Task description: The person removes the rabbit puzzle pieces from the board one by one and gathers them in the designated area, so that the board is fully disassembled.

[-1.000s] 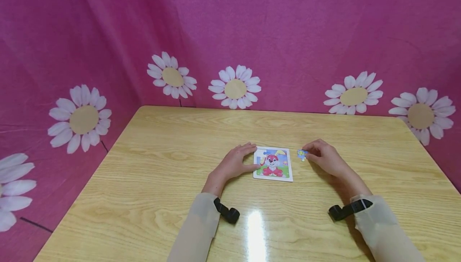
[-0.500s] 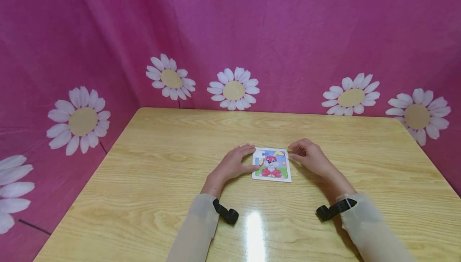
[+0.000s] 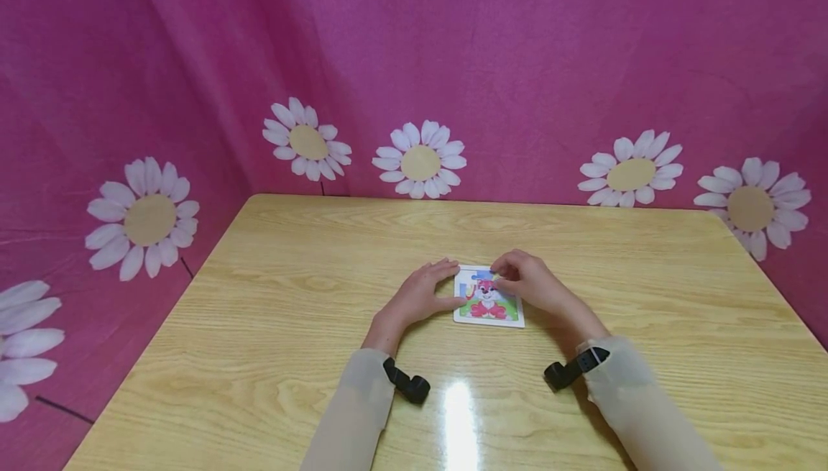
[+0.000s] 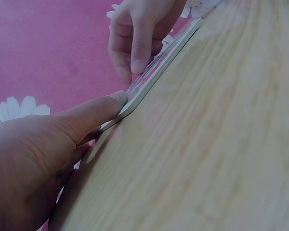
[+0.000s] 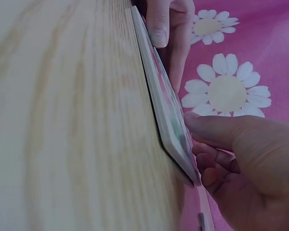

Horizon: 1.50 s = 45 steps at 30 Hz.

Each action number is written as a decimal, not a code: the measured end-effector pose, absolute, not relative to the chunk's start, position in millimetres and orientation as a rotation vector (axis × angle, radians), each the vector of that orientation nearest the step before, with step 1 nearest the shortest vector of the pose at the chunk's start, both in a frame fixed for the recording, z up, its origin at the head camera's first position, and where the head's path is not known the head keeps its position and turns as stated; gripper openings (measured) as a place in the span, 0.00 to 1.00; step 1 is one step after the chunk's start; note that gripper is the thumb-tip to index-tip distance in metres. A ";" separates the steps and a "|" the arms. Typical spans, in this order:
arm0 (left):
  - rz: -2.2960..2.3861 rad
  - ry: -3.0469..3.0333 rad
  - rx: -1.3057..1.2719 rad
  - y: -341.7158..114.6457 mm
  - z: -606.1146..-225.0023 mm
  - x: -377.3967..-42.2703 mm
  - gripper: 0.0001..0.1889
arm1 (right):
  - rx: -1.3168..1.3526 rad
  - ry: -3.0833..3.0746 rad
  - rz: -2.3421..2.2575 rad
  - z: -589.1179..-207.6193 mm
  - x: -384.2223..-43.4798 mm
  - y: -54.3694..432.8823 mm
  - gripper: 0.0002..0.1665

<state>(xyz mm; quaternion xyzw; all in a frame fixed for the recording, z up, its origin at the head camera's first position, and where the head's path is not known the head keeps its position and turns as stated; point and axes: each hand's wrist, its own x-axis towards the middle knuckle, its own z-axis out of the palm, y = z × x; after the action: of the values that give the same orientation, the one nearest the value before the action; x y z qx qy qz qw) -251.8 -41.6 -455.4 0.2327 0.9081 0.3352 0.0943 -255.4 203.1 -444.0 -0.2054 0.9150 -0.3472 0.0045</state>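
A square puzzle board with a white border and a red rabbit picture lies flat on the table. Pale patches without pieces show at its upper left. My left hand steadies the board's left side, its straight thumb resting on the border and its fingers at the far left corner. Over the board's upper right, my right hand pinches a small blue puzzle piece between thumb and fingers. That piece is mostly hidden behind the fingertips. In the right wrist view, the right thumb lies just above the board's surface.
The wood-grain table extends around the board on all sides. Behind it hangs a pink curtain with large white daisies. Black straps with small cameras sit on both wrists.
My right hand has carried the blue puzzle piece leftward, from beside the board to over its upper right part. My left hand stays at the board's left side.
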 end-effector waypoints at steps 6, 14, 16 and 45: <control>0.989 2.686 0.686 -39.2 -455.3 -251.4 0.37 | -0.640 2.836 -1.059 -444.0 -258.6 202.4 0.10; 0.982 2.700 0.679 -39.0 -456.4 -252.3 0.37 | -0.693 2.824 -1.015 -441.0 -260.9 201.3 0.09; 0.986 2.700 0.675 -39.4 -456.4 -252.0 0.37 | -0.704 2.811 -0.999 -439.1 -261.5 200.4 0.09; 0.981 2.705 0.696 -36.2 -454.1 -248.4 0.36 | -0.819 2.917 -1.092 -443.6 -249.6 202.5 0.10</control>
<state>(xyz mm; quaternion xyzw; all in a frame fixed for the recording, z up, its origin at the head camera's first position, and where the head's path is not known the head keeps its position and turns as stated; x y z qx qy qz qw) -248.4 -36.2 -454.1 0.2341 0.9100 0.3301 0.0904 -249.6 202.5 -443.6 -0.2541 0.9050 -0.3389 -0.0398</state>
